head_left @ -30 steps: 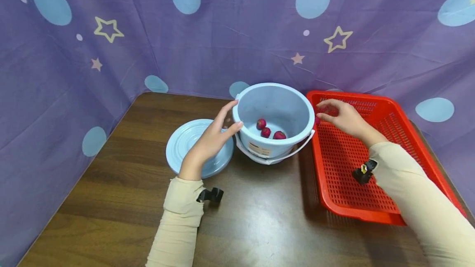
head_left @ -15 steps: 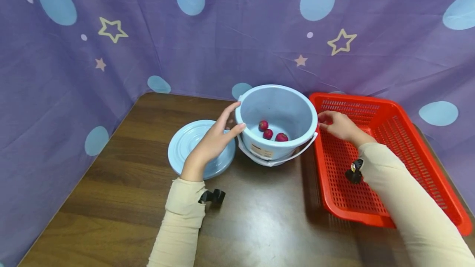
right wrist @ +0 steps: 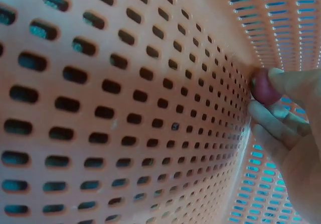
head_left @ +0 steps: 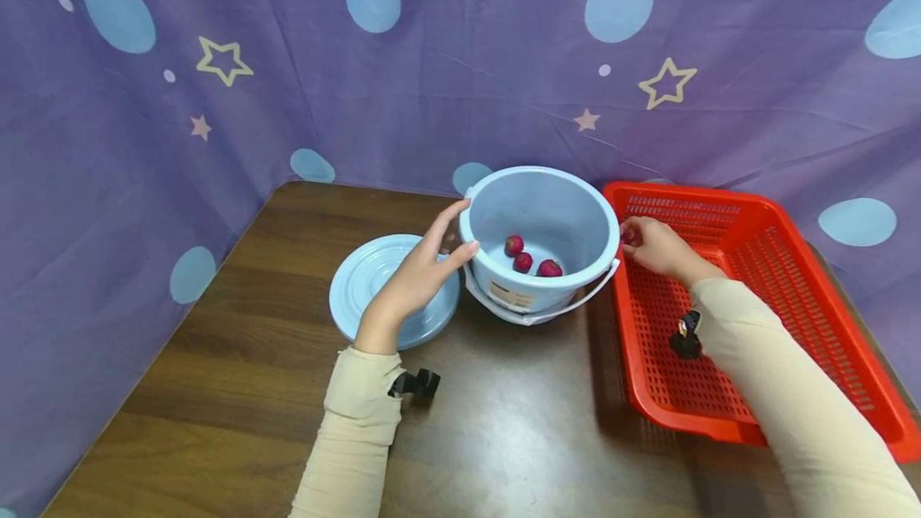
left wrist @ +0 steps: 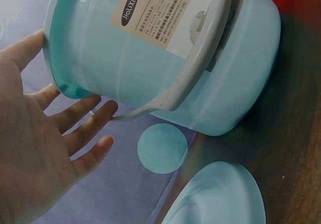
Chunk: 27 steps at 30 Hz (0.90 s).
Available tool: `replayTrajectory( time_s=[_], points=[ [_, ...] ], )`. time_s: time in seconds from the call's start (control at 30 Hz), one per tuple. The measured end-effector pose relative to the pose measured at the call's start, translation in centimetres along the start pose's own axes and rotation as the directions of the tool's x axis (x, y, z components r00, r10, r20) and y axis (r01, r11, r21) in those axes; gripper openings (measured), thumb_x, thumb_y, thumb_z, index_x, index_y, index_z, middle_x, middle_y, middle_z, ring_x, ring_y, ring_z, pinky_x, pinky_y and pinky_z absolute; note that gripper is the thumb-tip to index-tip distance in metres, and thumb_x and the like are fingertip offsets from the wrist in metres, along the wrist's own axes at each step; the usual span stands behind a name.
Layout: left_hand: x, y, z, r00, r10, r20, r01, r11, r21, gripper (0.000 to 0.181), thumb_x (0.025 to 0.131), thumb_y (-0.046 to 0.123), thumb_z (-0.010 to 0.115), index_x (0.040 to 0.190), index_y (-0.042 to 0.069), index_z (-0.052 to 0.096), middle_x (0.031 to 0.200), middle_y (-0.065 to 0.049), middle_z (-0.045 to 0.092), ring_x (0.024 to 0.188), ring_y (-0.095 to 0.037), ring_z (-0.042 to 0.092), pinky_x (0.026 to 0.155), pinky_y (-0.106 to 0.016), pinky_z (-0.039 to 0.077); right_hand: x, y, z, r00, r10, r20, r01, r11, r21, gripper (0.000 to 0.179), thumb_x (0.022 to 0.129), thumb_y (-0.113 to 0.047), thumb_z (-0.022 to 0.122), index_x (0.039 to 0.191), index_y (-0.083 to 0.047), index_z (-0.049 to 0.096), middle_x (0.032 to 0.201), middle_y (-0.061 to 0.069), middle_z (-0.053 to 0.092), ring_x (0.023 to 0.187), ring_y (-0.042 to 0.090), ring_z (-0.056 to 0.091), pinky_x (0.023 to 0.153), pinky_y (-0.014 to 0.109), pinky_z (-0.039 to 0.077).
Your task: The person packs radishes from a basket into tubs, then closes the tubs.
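Note:
My left hand touches the left rim of a light blue bucket, thumb and fingers spread and fairly straight. In the left wrist view the fingertips meet the rim beside the white handle. Several small red radishes lie on the bucket's floor. Inside the red plastic basket, at its far left corner, my right hand pinches another radish. The right wrist view shows the thumb on top of it and fingers below, near the slotted basket floor.
A round light blue lid lies flat on the brown wooden table, left of the bucket and partly under the left forearm. The basket stands close against the bucket's right side. A purple patterned curtain hangs behind the table.
My right hand has moved lower and left into the basket corner, its fingers closing round a radish. The left hand stays at the bucket rim; the whole view shifts slightly.

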State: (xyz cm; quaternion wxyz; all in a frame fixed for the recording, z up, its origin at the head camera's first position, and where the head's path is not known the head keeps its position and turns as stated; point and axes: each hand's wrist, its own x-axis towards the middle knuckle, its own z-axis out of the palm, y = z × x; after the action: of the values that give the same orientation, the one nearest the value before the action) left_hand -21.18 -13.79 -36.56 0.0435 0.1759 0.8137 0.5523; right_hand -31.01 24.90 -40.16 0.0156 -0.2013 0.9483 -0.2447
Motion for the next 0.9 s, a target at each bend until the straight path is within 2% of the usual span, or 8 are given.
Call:
replayTrajectory(
  time_s=[0.27, 0.43, 0.57, 0.9],
  points=[
    [0.0, 0.1, 0.1, 1.000, -0.013, -0.007, 0.013, 1.000, 0.006, 0.065, 0.099, 0.052, 0.053, 0.155, 0.042, 0.022, 0.144, -0.008, 0.045, 0.122, -0.023, 0.048, 0.103, -0.052, 0.037, -1.2, 0.0, -1.1, 0.998, 0.050, 0.049, -0.049, 0.999, -0.014, 0.025, 0.088, -0.008, 0.070, 0.108, 0.006, 0.069, 0.083, 0.012, 0.056, 0.078, 0.026, 0.050, 0.072, 0.039, 0.040],
    [0.1, 0.2, 0.0, 1.000, -0.022, -0.001, 0.022, 1.000, 0.007, 0.066, 0.098, 0.053, 0.054, 0.154, 0.044, 0.021, 0.147, -0.004, 0.042, 0.124, -0.022, 0.048, 0.105, -0.051, 0.036, -2.3, -0.3, -2.8, 0.993, 0.093, 0.074, -0.094, 0.996, 0.006, 0.028, 0.091, -0.012, 0.070, 0.113, 0.004, 0.068, 0.097, 0.018, 0.067, 0.077, 0.025, 0.052, 0.074, 0.040, 0.042],
    [0.1, 0.1, -0.1, 1.000, -0.012, 0.001, 0.012, 1.000, -0.001, 0.065, 0.099, 0.052, 0.054, 0.154, 0.044, 0.021, 0.148, -0.003, 0.041, 0.124, -0.021, 0.048, 0.106, -0.050, 0.035, -3.2, -1.1, -4.3, 0.991, 0.095, 0.092, -0.095, 0.995, -0.010, 0.028, 0.092, -0.015, 0.070, 0.113, 0.003, 0.069, 0.104, 0.018, 0.069, 0.083, 0.026, 0.056, 0.079, 0.042, 0.044],
    [0.1, 0.0, 0.2, 1.000, 0.011, 0.003, -0.011, 1.000, -0.005, 0.065, 0.100, 0.050, 0.053, 0.156, 0.040, 0.021, 0.146, -0.010, 0.042, 0.121, -0.024, 0.048, 0.105, -0.051, 0.035, -5.2, -3.2, -6.4, 0.992, 0.095, 0.081, -0.094, 0.995, -0.022, 0.022, 0.091, -0.017, 0.072, 0.107, -0.002, 0.072, 0.095, 0.007, 0.072, 0.084, 0.021, 0.060, 0.077, 0.035, 0.046]
  ],
)
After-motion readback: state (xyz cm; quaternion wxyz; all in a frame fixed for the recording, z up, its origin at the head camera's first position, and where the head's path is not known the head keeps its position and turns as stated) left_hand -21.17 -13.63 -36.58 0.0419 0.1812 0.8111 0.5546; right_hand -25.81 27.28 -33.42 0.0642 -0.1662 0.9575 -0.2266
